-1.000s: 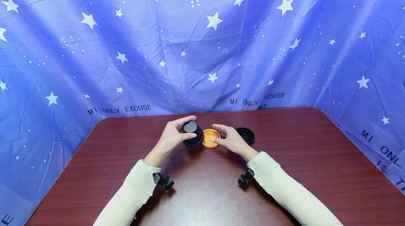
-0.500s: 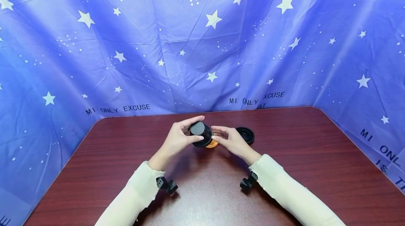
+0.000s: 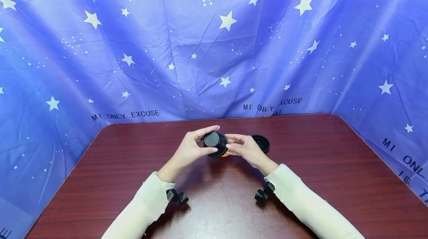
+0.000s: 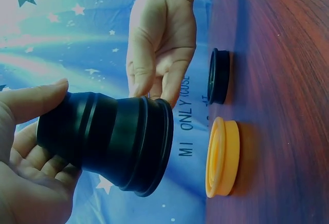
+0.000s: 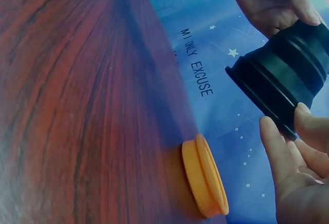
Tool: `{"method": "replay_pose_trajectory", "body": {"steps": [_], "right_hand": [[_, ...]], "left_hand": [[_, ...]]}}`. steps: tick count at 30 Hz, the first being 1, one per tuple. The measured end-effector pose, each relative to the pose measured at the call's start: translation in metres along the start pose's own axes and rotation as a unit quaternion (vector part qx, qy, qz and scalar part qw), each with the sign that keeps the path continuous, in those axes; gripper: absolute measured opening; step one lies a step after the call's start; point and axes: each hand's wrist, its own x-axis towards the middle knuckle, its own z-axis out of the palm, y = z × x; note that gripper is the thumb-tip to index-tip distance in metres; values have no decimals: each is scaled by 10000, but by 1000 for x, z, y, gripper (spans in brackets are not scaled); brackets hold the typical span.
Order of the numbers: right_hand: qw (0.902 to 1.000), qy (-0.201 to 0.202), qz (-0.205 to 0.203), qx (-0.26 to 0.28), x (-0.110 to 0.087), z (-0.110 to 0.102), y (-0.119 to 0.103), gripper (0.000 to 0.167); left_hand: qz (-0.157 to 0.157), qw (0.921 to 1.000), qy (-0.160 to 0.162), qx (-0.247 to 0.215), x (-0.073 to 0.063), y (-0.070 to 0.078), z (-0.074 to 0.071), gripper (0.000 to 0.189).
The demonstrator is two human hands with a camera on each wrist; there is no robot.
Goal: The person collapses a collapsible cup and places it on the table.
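A black collapsible cup (image 3: 215, 143), pulled out to full height, is held upside down over the table, its base tilted up. My left hand (image 3: 188, 147) grips it round the narrow base end, thumb on the near side and fingers on the far side. At the wide rim, my right hand (image 3: 248, 149) pinches the cup's edge between thumb and fingers. An orange collapsible cup (image 4: 226, 157), pressed flat, lies on the table beneath; in the head view the black cup mostly covers it.
A second black collapsible cup (image 3: 262, 144), also flat, lies behind the right hand. The dark red wooden table (image 3: 214, 198) runs back to a blue star-patterned curtain (image 3: 200, 45). Both wrists carry small black camera mounts (image 3: 177, 197).
My left hand has carried the extended black cup to the right, over the orange one. My right hand, earlier apart from it, now pinches its rim.
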Motion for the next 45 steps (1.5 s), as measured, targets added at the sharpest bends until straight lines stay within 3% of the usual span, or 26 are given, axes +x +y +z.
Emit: {"method": "replay_pose_trajectory", "body": {"steps": [7, 16, 21, 26, 29, 35, 40, 45], "right_hand": [[9985, 176, 127, 495, -1, -2, -4, 44], [9995, 257, -53, 178, -3, -8, -7, 46], [9986, -43, -351, -384, -5, -16, -7, 45], [9932, -613, -725, -677, -7, -22, -10, 44], [9870, -884, -968, -929, -7, -23, -11, 43], [9770, -928, -1245, -1461, -7, -23, -12, 44], [9762, -929, -1099, -1621, -8, -24, -12, 42], [9827, -876, -812, -1418, -10, -24, -13, 40]], "left_hand": [[-27, 9997, -70, 236, 0, 1, -1, 62], [18, 9997, -227, 108, 0, 1, -3, 55], [-136, 9998, 1, 149, 0, -1, -6, 47], [-308, 9994, 91, 124, 1, -10, -6, 46], [-498, 9987, 10, 141, 1, -14, -6, 45], [-799, 9963, -287, 132, 0, -15, -5, 38], [-898, 9957, -230, 42, -1, -15, -3, 35], [-935, 9955, -150, 31, 0, -13, -2, 36]]}}
